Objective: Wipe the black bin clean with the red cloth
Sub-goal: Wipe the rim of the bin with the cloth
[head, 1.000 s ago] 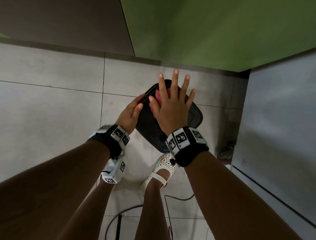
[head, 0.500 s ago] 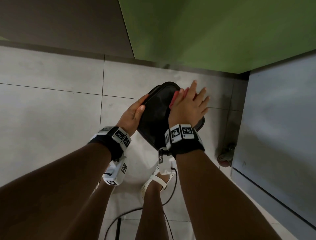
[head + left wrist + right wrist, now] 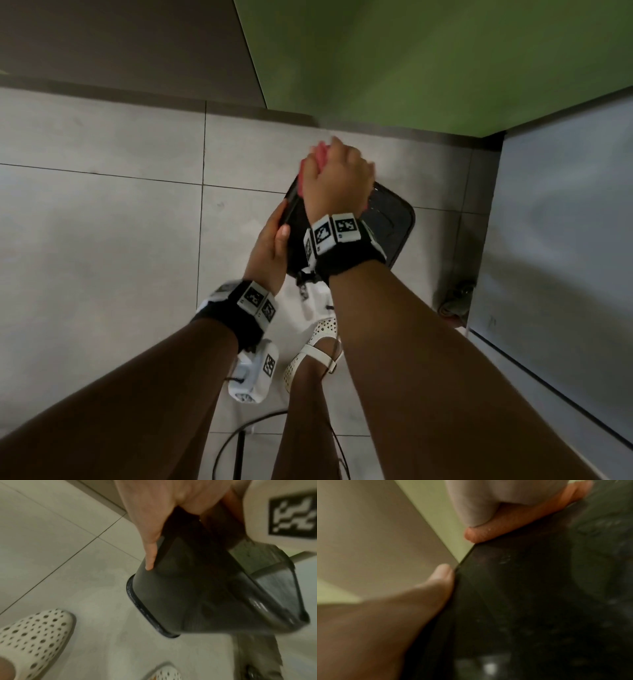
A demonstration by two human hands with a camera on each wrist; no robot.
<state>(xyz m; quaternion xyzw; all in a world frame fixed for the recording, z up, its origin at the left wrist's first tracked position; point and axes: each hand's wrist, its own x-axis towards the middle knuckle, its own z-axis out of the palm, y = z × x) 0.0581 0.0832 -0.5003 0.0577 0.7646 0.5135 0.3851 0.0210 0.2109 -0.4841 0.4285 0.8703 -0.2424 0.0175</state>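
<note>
Right hand (image 3: 337, 178) — no longer flat, now bunched around the red cloth (image 3: 317, 158) — reaches the far rim of the black bin (image 3: 394, 222); left hand (image 3: 270, 246) grips the near rim, wiping half done.

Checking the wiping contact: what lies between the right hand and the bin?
The red cloth lies pressed between the right hand and the bin; the right wrist view shows it best.

head: looks down from above | wrists: close-up | shared: black bin (image 3: 394, 219)

Dim, even indoor light — wrist views smeared, edges bowed
</note>
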